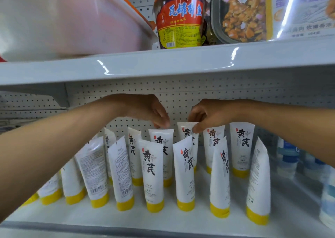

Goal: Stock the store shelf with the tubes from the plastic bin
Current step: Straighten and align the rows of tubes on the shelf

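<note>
Because the tubes (152,165) stand on narrow yellow caps, packed close below and in front of both hands, a brush from either wrist could topple the front row, where several already lean. The right hand (204,116) pinches the crimped top of a back-row tube (186,129); the left hand (154,114) curls over its neighbour (160,137), though I cannot tell whether it grips. The white shelf (181,221) looks glossy, with pegboard behind the hands. The plastic bin (63,20) sits above the left arm.
</note>
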{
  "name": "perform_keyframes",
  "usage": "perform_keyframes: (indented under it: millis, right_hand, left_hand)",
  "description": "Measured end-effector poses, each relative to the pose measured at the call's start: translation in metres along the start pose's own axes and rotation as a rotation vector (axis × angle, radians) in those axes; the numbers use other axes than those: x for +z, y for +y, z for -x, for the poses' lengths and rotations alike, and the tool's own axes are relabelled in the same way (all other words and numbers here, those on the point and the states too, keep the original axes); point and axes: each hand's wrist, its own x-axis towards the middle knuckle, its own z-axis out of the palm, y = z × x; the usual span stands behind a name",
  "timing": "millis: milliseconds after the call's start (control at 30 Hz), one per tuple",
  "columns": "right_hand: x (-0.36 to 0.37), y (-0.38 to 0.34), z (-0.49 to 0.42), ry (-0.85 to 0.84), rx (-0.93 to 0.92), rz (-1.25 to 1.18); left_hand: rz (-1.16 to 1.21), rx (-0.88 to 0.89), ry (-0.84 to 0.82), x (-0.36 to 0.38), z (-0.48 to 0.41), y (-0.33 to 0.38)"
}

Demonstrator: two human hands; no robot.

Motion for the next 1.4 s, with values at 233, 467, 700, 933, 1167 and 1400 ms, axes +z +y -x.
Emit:
perform_keyframes:
  millis: [233,467,700,933,1167,1400]
  right_hand:
    - [0.013,-0.017,-0.020,-0.052,-0.037,0.130]
    - [0.022,-0.017,-0.028,-0.046,0.001,0.168]
    - [0.023,-0.015,-0.029,-0.051,-0.025,0.115]
    - [0.023,-0.014,-0.029,-0.054,-0.005,0.052]
    - [0.022,-0.018,-0.029,-0.079,0.002,0.064]
    - [0.022,-0.018,-0.028,-0.084,0.018,0.075]
  left_hand:
    - [-0.122,-0.015,-0.077,0.024,-0.004,0.002]
    - [-0.194,-0.033,0.019,0.027,-0.022,-0.005]
    - [-0.165,-0.049,0.063,0.029,-0.036,-0.015]
    - [-0.126,-0.029,0.066,0.031,-0.037,-0.017]
    - [-0.117,-0.031,0.071,0.032,-0.036,-0.014]
    - [-0.134,-0.032,0.067,0.032,-0.037,-0.013]
